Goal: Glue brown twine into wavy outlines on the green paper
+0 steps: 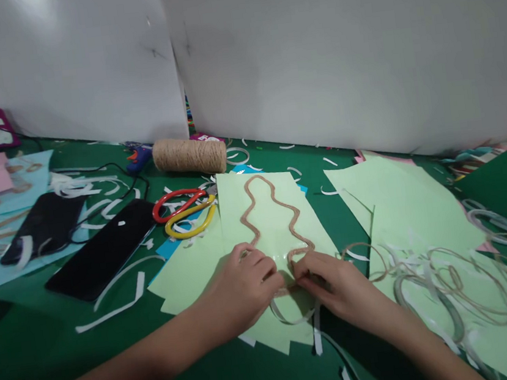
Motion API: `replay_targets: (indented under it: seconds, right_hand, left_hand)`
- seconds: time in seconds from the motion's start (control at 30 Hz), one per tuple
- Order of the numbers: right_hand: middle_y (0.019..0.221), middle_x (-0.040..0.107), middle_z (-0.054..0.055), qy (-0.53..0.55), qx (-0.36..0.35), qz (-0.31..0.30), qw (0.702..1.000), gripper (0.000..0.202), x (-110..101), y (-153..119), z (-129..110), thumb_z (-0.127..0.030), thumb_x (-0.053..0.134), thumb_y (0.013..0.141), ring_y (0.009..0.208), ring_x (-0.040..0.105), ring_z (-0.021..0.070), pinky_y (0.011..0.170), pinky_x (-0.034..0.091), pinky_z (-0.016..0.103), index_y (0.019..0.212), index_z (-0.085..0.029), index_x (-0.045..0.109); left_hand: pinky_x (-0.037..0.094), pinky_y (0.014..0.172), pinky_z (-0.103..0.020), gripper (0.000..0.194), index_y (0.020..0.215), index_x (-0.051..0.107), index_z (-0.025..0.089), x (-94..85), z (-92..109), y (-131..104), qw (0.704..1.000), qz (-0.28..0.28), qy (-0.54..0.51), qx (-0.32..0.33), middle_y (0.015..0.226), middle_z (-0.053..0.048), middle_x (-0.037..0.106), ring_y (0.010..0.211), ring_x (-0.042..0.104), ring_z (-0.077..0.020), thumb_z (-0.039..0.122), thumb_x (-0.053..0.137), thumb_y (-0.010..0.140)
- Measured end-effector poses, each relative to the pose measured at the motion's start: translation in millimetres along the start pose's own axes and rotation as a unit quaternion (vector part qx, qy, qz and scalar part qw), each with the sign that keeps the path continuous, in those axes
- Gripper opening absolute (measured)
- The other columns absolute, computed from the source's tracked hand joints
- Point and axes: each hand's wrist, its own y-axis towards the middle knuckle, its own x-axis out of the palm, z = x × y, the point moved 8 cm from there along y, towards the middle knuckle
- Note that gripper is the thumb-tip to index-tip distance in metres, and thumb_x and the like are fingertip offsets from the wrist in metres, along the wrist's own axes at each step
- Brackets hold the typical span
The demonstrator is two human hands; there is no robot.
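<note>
Left hand (249, 283): fingers curled, set down on the pale green sheet (314, 227) at lower centre; cannot tell if it grasps anything. Right hand (338, 278): fingertips drawn in at the twine (297, 211), grip partly hidden, so cannot tell whether it is pinched. Twine lies on the sheet in a wavy doubled outline, rounded at the top, running down to both hands at centre frame.

A length trails out right of the right hand, towards loose twine loops (453, 279) over more green sheets (402, 196), right of frame. Scissors (190, 211), red and yellow handles, just left of the sheet's upper part. Twine spool (190, 155) on its side above them, blue tool (139, 159) beside it. Black phone (101, 252) mid-left. Paper strips scattered over the green tabletop (37, 352). White panels (347, 49) fill the upper frame.
</note>
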Motion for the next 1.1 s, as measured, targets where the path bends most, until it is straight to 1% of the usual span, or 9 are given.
replay_targets:
  seconds: [0.07, 0.13, 0.27, 0.4, 0.57, 0.67, 0.77, 0.93, 1.1]
  right_hand:
    - [0.089, 0.057, 0.001, 0.008, 0.0, -0.001, 1.0, 0.015, -0.9, 1.4, 1.9, -0.009, 0.043, 0.088, 0.082, 0.054, 0.0138, 0.067, 0.041, 0.023, 0.081, -0.022, 0.048]
    - [0.091, 0.058, 0.002, 0.012, 0.004, 0.0, 1.0, 0.016, -1.8, 2.4, 4.8, -0.009, 0.043, 0.087, 0.085, 0.055, 0.0141, 0.069, 0.042, 0.023, 0.083, -0.022, 0.05]
    - [0.088, 0.058, 0.001, 0.011, 0.021, -0.003, 1.0, 0.014, -2.1, 2.5, 10.6, -0.01, 0.044, 0.087, 0.081, 0.055, 0.0143, 0.067, 0.042, 0.024, 0.083, -0.022, 0.051]
    - [0.089, 0.056, 0.002, 0.012, 0.029, -0.001, 1.0, 0.016, -1.9, 1.9, 13.1, -0.011, 0.042, 0.088, 0.079, 0.055, 0.0141, 0.068, 0.043, 0.024, 0.082, -0.022, 0.051]
    - [0.094, 0.055, 0.002, 0.004, 0.019, -0.02, 1.0, 0.021, 2.5, 1.0, 12.3, -0.009, 0.038, 0.089, 0.081, 0.055, 0.0137, 0.07, 0.044, 0.025, 0.085, -0.022, 0.053]
    - [0.097, 0.056, 0.002, 0.002, 0.017, -0.03, 0.999, 0.022, 2.6, 0.2, 12.0, -0.008, 0.039, 0.088, 0.083, 0.056, 0.0138, 0.072, 0.044, 0.026, 0.088, -0.023, 0.056]
    - [0.096, 0.056, 0.003, -0.002, 0.011, -0.041, 0.999, 0.023, 1.7, -0.4, 10.5, -0.007, 0.04, 0.087, 0.082, 0.056, 0.014, 0.072, 0.045, 0.026, 0.088, -0.022, 0.057]
    - [0.094, 0.057, 0.003, -0.012, 0.009, -0.044, 0.999, 0.025, -0.3, -0.8, 8.4, -0.007, 0.039, 0.087, 0.079, 0.056, 0.0139, 0.068, 0.045, 0.025, 0.089, -0.022, 0.059]
    - [0.094, 0.056, 0.003, -0.058, 0.001, -0.048, 0.997, 0.025, 2.5, -0.8, 6.4, -0.007, 0.04, 0.086, 0.076, 0.056, 0.013, 0.066, 0.044, 0.024, 0.088, -0.022, 0.06]
  left_hand:
    - [0.033, 0.091, -0.042, 0.012, 0.092, 0.055, 0.018, -0.9, 4.1, 0.3, 1.0, 0.014, 0.004, 0.013, 0.087, -0.003, 0.059, 0.086, 0.05, -0.0179, 0.01, 0.047, 0.087]
    - [0.032, 0.092, -0.042, 0.016, 0.093, 0.055, 0.017, 0.1, 6.0, 0.4, 1.0, 0.012, 0.003, 0.018, 0.089, -0.003, 0.059, 0.088, 0.05, -0.0182, 0.007, 0.047, 0.085]
    - [0.033, 0.093, -0.043, 0.017, 0.096, 0.055, 0.017, 4.2, 4.2, 0.0, 1.0, -0.015, -0.011, 0.007, 0.094, -0.005, 0.058, 0.093, 0.049, -0.0198, 0.007, 0.047, 0.084]
    - [0.034, 0.093, -0.042, 0.021, 0.097, 0.055, 0.017, 4.9, 3.5, -0.6, 1.0, -0.014, -0.027, 0.003, 0.095, -0.005, 0.057, 0.093, 0.049, -0.0199, 0.004, 0.045, 0.084]
    - [0.037, 0.091, -0.041, 0.026, 0.101, 0.055, 0.018, 8.9, 5.1, -0.3, 0.998, -0.028, -0.056, 0.006, 0.092, -0.004, 0.055, 0.088, 0.048, -0.0187, 0.004, 0.041, 0.085]
    - [0.037, 0.092, -0.041, 0.03, 0.103, 0.054, 0.018, 9.6, 4.9, 0.2, 0.997, -0.036, -0.066, 0.004, 0.093, -0.004, 0.055, 0.088, 0.047, -0.0185, 0.002, 0.04, 0.083]
    - [0.038, 0.091, -0.04, 0.03, 0.103, 0.054, 0.019, 8.4, 3.4, 0.6, 0.996, -0.036, -0.08, 0.0, 0.092, -0.004, 0.054, 0.087, 0.046, -0.0183, 0.002, 0.04, 0.083]
    - [0.039, 0.089, -0.04, 0.038, 0.106, 0.054, 0.021, 5.7, 2.7, 1.7, 0.996, -0.022, -0.09, 0.004, 0.086, -0.003, 0.05, 0.082, 0.044, -0.0179, -0.001, 0.038, 0.08]
    - [0.037, 0.089, -0.039, 0.04, 0.105, 0.055, 0.022, 8.1, 1.2, 2.8, 0.994, -0.04, -0.1, -0.008, 0.085, -0.003, 0.05, 0.081, 0.044, -0.0175, -0.002, 0.039, 0.076]
